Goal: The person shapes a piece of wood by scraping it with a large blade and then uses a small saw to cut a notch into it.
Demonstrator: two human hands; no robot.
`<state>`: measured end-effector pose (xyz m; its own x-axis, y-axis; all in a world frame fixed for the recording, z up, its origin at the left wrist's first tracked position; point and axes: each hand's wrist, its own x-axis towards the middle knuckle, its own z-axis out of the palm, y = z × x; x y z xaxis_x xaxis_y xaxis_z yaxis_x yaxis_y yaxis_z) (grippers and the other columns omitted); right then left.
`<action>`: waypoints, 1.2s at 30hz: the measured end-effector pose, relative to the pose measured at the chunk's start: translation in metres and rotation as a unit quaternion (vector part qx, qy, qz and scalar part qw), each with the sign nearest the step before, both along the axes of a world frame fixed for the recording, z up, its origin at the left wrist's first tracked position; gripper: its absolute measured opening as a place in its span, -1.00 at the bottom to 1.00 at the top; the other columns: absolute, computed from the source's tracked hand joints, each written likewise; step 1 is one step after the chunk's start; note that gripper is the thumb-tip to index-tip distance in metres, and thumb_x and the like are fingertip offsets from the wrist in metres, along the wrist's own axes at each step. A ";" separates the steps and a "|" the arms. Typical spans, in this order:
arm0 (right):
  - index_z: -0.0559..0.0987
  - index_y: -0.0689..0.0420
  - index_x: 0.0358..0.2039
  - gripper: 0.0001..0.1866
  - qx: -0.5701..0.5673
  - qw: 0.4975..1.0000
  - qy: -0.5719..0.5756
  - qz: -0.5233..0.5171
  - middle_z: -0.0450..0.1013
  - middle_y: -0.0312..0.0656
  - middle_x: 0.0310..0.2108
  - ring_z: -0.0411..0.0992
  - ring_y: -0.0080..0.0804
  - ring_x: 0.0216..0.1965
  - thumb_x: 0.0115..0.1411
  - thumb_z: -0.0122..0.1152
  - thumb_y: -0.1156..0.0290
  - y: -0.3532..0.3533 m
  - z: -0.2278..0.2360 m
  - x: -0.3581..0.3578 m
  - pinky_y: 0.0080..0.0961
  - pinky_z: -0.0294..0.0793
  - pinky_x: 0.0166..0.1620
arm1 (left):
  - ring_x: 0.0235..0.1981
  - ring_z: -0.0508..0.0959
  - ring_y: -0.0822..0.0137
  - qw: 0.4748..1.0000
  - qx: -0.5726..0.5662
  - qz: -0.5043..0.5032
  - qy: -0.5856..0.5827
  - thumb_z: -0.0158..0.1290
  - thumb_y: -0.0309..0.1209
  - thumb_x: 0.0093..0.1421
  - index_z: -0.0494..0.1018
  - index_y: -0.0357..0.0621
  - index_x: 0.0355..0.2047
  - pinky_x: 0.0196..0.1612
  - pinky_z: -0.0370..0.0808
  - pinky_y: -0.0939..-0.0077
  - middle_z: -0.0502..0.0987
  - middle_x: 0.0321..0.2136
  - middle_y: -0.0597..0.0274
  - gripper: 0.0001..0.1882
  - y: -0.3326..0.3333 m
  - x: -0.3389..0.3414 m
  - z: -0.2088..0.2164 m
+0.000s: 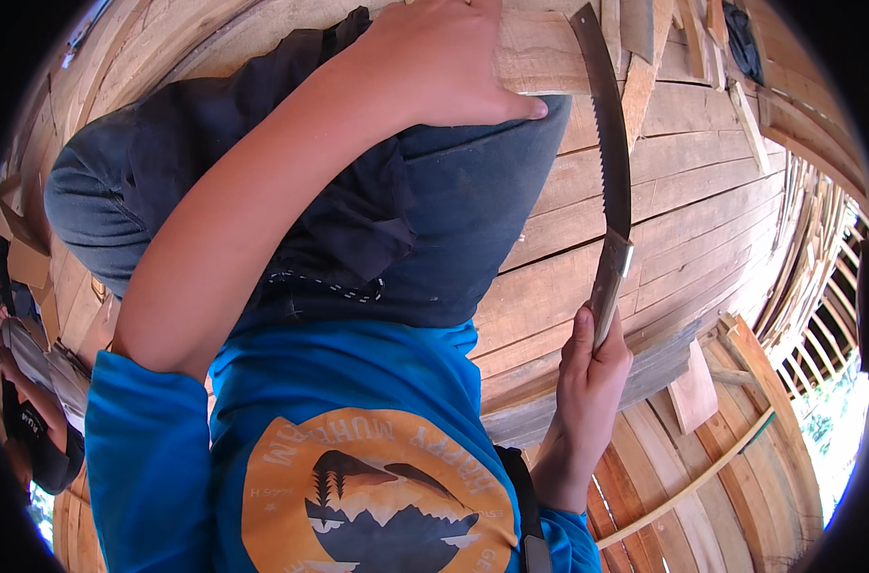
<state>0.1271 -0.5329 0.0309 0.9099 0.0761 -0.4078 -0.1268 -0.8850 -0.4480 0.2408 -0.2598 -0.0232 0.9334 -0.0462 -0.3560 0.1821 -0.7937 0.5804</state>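
My right hand (592, 372) is closed around the handle of a hand saw (614, 162) with a long, narrow dark blade. The blade points away from me, its teeth on the left side. Near the tip, it lies against the right end of a pale wooden board (546, 53). My left hand (444, 62) grips that board, the thumb stretched along its near edge; the other fingers are partly cut off by the top of the view. The board rests by my bent knee, over the dark trousers (482, 191).
I sit on a plank floor (702, 181) with gaps between boards. Wood offcuts (644, 86) lie beyond the saw. A lower planked area (683, 477) with a thin stick (692, 487) is at the lower right. Another person (38, 420) is at the far left edge.
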 end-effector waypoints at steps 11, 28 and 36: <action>0.38 0.22 -0.42 -0.75 0.007 1.000 -0.007 0.000 0.20 -0.02 -0.76 0.20 -0.15 -0.77 0.39 -0.01 0.37 0.003 0.005 -0.001 -0.32 0.17 -0.64 | -0.22 0.58 -0.21 0.999 0.013 0.003 -0.034 0.27 0.11 -0.06 0.32 -0.64 -0.17 -0.07 0.52 0.14 0.53 -0.30 -0.44 -0.12 0.002 0.003 -0.010; 0.41 0.21 -0.40 -0.78 -0.004 0.999 -0.027 0.038 0.22 -0.02 -0.75 0.22 -0.22 -0.77 0.38 0.01 0.37 0.021 -0.010 0.032 -0.37 0.18 -0.64 | -0.18 0.58 -0.21 0.998 -0.058 0.005 0.005 0.27 0.14 -0.08 0.31 -0.62 -0.13 -0.05 0.51 0.19 0.54 -0.28 -0.40 -0.08 0.018 0.009 -0.008; 0.42 0.22 -0.39 -0.76 0.012 0.999 -0.025 0.037 0.25 -0.03 -0.75 0.27 -0.22 -0.77 0.38 0.03 0.33 0.026 -0.022 0.040 -0.36 0.19 -0.66 | -0.17 0.58 -0.19 0.998 -0.050 0.007 0.022 0.31 0.14 -0.14 0.33 -0.57 -0.15 -0.07 0.51 0.18 0.53 -0.27 -0.41 -0.08 0.012 0.009 -0.004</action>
<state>0.1672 -0.5070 0.0091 0.9207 0.1529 -0.3591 -0.0389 -0.8796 -0.4741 0.2496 -0.2475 -0.0271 0.9177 -0.0713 -0.3908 0.2192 -0.7295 0.6479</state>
